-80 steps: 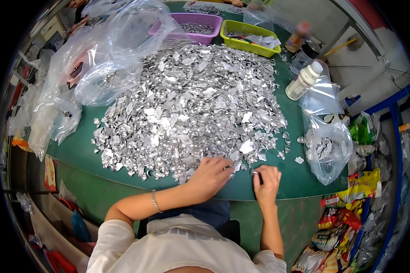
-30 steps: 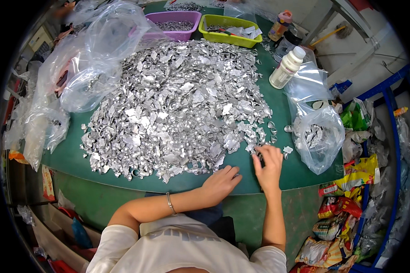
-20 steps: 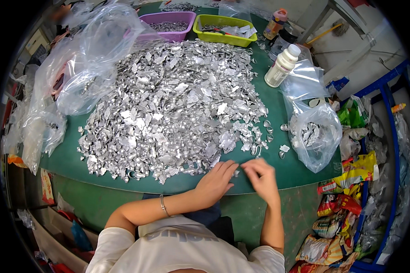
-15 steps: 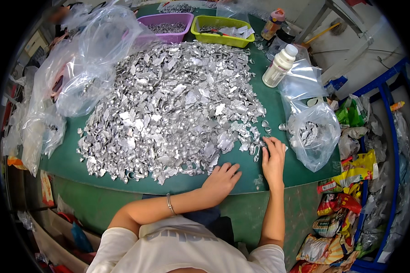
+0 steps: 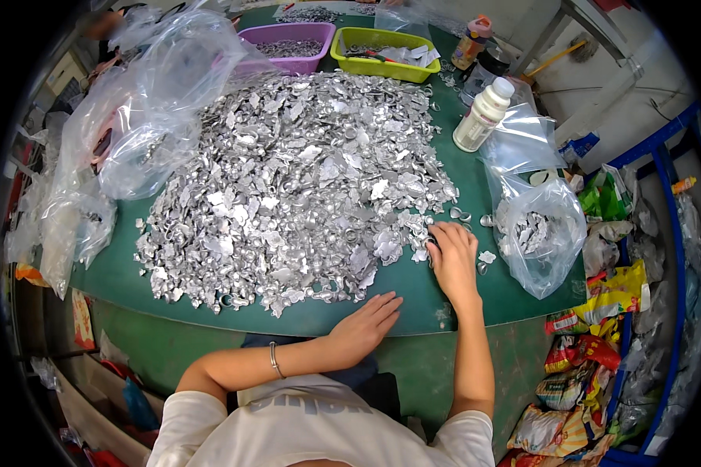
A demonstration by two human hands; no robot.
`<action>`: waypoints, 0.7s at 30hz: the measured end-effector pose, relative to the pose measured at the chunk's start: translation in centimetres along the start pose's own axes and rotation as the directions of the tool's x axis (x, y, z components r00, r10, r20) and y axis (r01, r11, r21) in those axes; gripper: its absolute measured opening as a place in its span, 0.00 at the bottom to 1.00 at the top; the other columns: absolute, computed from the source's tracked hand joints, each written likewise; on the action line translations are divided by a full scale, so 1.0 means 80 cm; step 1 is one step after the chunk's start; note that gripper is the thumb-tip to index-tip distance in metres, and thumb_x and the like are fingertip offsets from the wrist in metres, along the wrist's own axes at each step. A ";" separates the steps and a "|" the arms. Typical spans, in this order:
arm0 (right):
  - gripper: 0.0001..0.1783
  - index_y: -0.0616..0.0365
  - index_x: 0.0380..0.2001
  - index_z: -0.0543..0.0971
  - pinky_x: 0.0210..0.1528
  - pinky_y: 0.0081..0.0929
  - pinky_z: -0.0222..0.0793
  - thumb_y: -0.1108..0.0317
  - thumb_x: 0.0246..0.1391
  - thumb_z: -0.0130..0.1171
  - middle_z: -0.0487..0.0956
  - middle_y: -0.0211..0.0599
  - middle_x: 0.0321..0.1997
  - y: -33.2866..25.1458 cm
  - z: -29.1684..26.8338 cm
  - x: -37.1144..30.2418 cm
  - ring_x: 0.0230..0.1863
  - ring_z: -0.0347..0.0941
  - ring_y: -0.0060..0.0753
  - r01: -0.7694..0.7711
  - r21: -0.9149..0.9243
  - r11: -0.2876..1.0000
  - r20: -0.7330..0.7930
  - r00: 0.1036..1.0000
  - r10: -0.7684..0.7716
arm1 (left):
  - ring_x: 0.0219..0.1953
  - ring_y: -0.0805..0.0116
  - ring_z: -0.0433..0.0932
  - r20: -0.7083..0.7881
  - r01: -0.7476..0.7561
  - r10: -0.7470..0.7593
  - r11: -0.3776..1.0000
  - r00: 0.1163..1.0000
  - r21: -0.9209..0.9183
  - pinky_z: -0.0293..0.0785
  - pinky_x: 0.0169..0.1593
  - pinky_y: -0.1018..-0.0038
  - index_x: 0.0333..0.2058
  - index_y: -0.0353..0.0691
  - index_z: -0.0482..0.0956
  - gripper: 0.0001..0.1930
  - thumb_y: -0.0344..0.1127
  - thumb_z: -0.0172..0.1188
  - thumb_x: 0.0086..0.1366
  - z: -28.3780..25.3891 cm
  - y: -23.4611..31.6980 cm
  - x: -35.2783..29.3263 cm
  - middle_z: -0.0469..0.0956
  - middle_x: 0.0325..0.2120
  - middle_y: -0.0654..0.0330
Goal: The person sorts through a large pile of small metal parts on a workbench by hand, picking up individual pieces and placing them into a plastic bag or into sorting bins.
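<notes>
A wide heap of small silver metal pieces (image 5: 288, 187), some ring-shaped and some flat, covers much of the green table (image 5: 420, 292). At the heap's right edge, my right hand (image 5: 455, 261) has its fingers bent and close together over a few pieces. Whatever lies between its fingertips is mostly hidden; something dark shows by the thumb. My left hand (image 5: 366, 323) rests near the table's front edge, fingers stretched out and holding nothing. To the right of my right hand lie a few loose metal pieces (image 5: 486, 257).
A clear plastic bag (image 5: 557, 265) with metal pieces inside sits at the right. Beyond it stands a white bottle (image 5: 479, 121). A purple basin (image 5: 319, 58) and a yellow-green basin (image 5: 385, 70) line the back. Large clear bags (image 5: 152, 148) lie at the left.
My right hand has moved left onto the heap's edge, uncovering loose pieces at its right. The left hand has shifted slightly left and nearer to me, its fingers straighter.
</notes>
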State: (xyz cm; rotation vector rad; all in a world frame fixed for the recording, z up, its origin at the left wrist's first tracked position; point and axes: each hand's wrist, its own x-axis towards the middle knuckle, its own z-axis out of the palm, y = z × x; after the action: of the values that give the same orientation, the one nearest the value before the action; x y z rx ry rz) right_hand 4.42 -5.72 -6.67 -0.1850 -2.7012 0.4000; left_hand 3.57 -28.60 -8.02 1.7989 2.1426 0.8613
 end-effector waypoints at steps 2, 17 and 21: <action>0.14 0.60 0.39 0.76 0.50 0.36 0.56 0.74 0.46 0.58 0.75 0.37 0.41 0.004 -0.012 -0.003 0.47 0.67 0.40 -0.024 0.035 0.999 0.062 0.998 0.022 | 0.62 0.47 0.54 -0.013 0.000 0.000 1.000 1.000 -0.029 0.53 0.63 0.57 0.48 0.25 0.68 0.22 0.23 0.49 0.51 0.001 -0.002 -0.001 0.59 0.57 0.44; 0.07 0.60 0.25 0.79 0.44 0.35 0.53 0.71 0.41 0.64 0.74 0.37 0.31 0.001 -0.005 0.000 0.36 0.66 0.39 -0.130 -0.195 0.972 -0.081 0.990 0.116 | 0.60 0.46 0.57 -0.133 0.011 -0.026 0.994 0.991 -0.113 0.56 0.62 0.57 0.45 0.28 0.70 0.21 0.18 0.50 0.48 0.009 -0.003 0.003 0.61 0.55 0.44; 0.06 0.59 0.22 0.79 0.43 0.35 0.53 0.69 0.40 0.64 0.75 0.35 0.27 0.013 -0.002 0.001 0.34 0.66 0.38 -0.167 -0.139 0.976 -0.153 0.977 0.146 | 0.60 0.45 0.57 -0.139 -0.002 -0.016 0.992 0.990 -0.127 0.56 0.62 0.58 0.45 0.27 0.70 0.22 0.18 0.50 0.47 0.006 -0.003 0.006 0.61 0.55 0.44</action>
State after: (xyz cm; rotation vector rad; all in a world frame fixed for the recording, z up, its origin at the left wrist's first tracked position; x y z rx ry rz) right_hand 4.48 -4.64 -6.78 -0.4554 -2.5836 0.2171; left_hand 3.53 -28.02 -8.47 1.7148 2.1209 1.1260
